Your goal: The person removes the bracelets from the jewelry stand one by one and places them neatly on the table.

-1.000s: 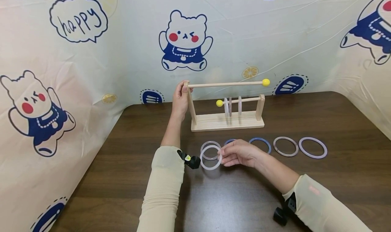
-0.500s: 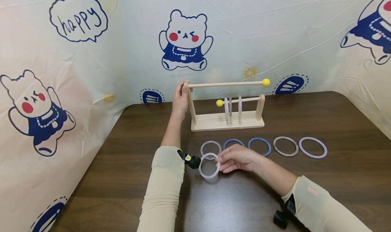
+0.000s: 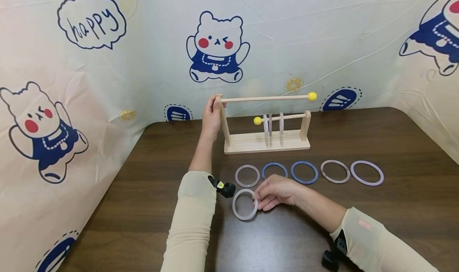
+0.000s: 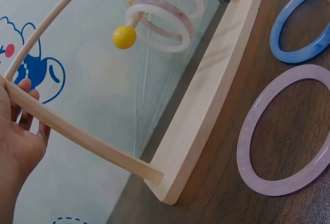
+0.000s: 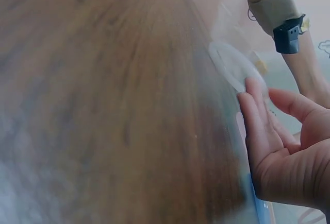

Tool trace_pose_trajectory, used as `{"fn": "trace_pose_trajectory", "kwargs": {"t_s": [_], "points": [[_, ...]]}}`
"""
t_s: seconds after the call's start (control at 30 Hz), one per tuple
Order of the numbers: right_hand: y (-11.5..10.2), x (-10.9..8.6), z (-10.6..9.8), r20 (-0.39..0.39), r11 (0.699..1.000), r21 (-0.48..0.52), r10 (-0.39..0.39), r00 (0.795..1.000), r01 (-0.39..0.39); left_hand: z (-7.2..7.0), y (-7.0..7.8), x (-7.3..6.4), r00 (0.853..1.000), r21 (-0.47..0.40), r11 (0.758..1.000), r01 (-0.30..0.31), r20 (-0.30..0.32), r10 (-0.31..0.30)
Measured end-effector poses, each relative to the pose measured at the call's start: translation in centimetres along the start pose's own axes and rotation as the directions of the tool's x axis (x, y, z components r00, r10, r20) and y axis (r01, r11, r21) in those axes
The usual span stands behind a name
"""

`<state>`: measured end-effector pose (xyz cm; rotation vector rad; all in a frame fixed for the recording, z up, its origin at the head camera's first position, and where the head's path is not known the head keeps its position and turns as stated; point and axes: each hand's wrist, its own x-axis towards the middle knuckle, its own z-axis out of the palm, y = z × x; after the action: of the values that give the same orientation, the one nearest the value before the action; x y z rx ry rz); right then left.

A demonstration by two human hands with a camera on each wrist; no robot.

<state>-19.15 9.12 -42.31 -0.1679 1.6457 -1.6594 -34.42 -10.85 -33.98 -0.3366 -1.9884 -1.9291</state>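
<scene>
- Dark wood-grain table (image 3: 143,208) is filling the lower frame, cartoon-printed cloth (image 3: 272,45) hanging behind.
- At centre, a wooden bangle stand (image 3: 267,143) is standing, long axis running left-right, upper rod (image 3: 267,99) pointing right.
- Left hand (image 3: 211,120), fingers curled, is gripping its left post (image 3: 224,122).
- Lower centre, right hand (image 3: 275,192) is pinching a pale bangle (image 3: 245,218), broadside to the camera.
</scene>
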Motion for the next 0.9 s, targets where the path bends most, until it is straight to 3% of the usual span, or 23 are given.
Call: {"fn": "trace_pose_trajectory", "kwargs": {"t_s": [0.27, 0.9], "points": [[-0.42, -0.5, 0.22, -0.056, 0.979, -0.203, -0.034, 0.998, 0.022, -0.02, 0.12, 0.02, 1.0, 0.016, 1.0, 0.019, 0.004, -0.019], [-0.8, -0.68, 0.17, -0.111, 0.939, -0.342, -0.073, 0.991, 0.031, -0.12, 0.2, -0.08, 1.0, 0.043, 0.999, 0.017, 0.016, -0.017]]}}
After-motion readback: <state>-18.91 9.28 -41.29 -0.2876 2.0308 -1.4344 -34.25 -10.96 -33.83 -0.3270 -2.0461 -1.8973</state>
